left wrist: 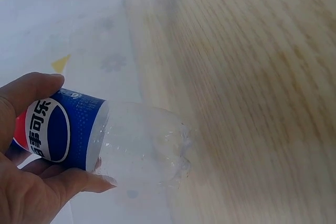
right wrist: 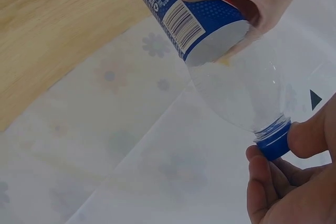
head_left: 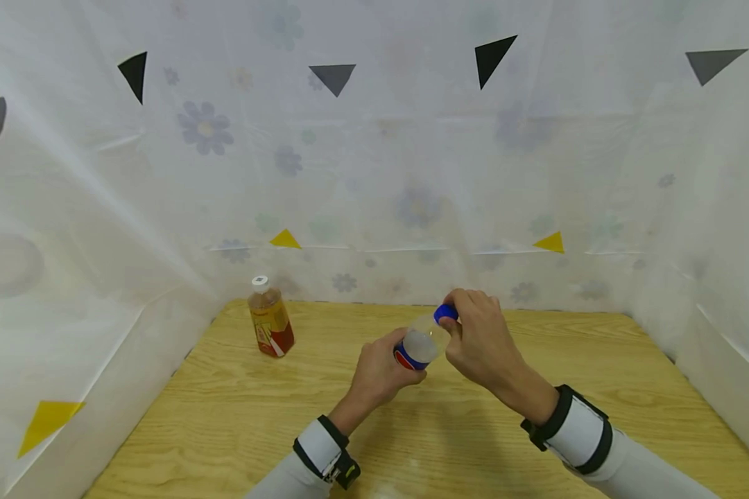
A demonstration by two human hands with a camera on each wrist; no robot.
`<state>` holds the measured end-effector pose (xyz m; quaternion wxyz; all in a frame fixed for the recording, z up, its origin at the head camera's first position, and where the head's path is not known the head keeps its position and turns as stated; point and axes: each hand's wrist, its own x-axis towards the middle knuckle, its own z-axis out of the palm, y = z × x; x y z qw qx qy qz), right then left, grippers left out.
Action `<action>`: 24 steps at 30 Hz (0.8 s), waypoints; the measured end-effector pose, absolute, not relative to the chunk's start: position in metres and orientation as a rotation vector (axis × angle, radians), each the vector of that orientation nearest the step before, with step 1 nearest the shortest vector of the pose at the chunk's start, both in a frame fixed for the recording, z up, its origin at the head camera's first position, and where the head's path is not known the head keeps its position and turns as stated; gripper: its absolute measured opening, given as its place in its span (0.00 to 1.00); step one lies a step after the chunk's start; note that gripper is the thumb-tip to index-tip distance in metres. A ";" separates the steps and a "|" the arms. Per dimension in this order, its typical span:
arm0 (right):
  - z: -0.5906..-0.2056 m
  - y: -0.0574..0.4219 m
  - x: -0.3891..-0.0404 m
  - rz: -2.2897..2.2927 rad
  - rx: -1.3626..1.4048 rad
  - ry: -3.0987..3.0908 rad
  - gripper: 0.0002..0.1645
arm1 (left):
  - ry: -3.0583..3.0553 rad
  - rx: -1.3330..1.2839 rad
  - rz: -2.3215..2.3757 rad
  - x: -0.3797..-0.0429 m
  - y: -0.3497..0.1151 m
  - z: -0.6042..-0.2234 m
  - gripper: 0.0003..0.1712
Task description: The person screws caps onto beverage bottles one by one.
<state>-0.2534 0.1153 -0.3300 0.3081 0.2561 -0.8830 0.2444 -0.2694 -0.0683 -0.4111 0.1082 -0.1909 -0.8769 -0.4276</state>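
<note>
A clear plastic soda bottle (head_left: 421, 344) with a blue label is held tilted above the table, its neck toward the right. My left hand (head_left: 381, 371) grips it round the label (left wrist: 79, 127); the transparent base end sticks out in the left wrist view. At the neck, my right hand (head_left: 483, 339) pinches the blue cap (head_left: 446, 314) between thumb and fingers. In the right wrist view the cap (right wrist: 275, 141) sits on the neck, with threads showing just above it. No liquid is visible inside the bottle.
A bottle of reddish-brown drink (head_left: 271, 322) with a white cap stands upright at the back left of the wooden table (head_left: 237, 416). Pale flowered sheeting (head_left: 374, 173) encloses the table at the back and both sides, with black, grey and yellow patches stuck on it.
</note>
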 end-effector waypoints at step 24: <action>-0.336 0.113 -0.252 0.694 0.759 -2.228 0.13 | -2.572 -0.568 -1.224 -0.265 -0.070 -0.410 0.37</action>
